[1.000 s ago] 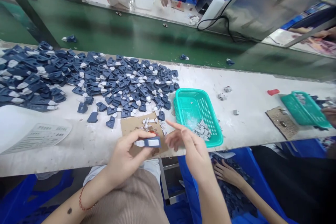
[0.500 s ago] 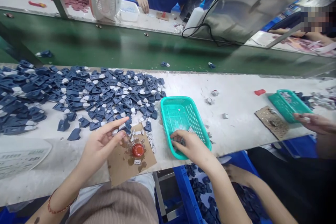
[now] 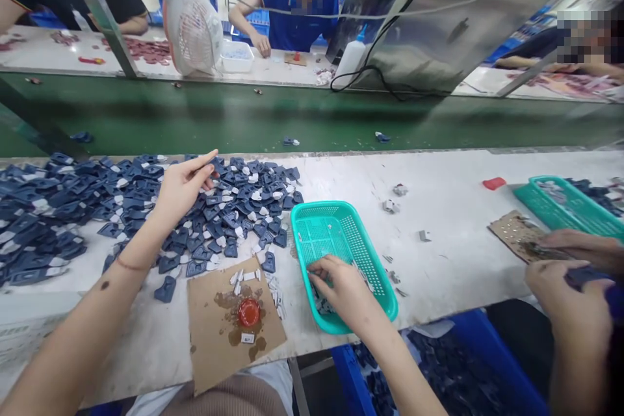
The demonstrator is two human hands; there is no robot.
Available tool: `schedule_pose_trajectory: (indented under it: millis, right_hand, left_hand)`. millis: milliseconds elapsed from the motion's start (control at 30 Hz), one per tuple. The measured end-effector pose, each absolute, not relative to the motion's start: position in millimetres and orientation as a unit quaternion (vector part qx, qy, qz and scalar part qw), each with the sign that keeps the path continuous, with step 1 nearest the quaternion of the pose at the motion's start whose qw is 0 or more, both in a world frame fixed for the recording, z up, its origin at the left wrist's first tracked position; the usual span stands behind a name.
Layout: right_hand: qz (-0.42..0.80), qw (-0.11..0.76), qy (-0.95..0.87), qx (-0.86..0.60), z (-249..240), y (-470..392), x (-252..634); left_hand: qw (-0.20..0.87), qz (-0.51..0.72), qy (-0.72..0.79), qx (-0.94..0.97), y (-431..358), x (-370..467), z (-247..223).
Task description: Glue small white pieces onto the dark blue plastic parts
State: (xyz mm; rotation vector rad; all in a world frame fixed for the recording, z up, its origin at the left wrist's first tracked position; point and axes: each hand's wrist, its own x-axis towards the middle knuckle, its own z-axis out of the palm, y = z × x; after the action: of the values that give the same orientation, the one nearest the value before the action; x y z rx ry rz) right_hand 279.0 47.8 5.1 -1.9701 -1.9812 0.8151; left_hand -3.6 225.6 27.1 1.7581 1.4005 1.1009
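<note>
My left hand is stretched forward over the pile of dark blue plastic parts with white ends. Its index finger and thumb point out to the right, slightly apart, and I make out nothing held between them. Inside the green basket, my right hand reaches down with curled fingers among small grey-white pieces; its fingertips are partly hidden. Between the hands lies a wet-stained cardboard sheet, bearing a round red cap, a small white label-like piece and several white strips.
At the right, a co-worker's hands work beside another green basket and cardboard piece. A green conveyor belt runs behind the table. A blue crate of dark parts sits below the front edge.
My left hand has moved forward from above the cardboard to the pile, and the blue part no longer shows in its fingers. My right hand stays in the basket. The camera view has tilted up.
</note>
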Motion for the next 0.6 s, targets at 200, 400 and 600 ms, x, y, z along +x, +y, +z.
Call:
schedule_pose_trajectory:
  millis: [200,400,600]
  right_hand:
    - [0.279,0.124,-0.677,-0.67,3,47,280]
    - [0.261,0.153,-0.694,-0.654,0,47,280]
    - [0.14,0.165,-0.709,-0.672,1,55,301]
  left_hand:
    - [0.201,0.265,0.609,0.72,329,15,24]
    - [0.165,0.153,0.622,0.75,384,33,11]
    - [0.137,0.133,0.528,0.828,400,79,11]
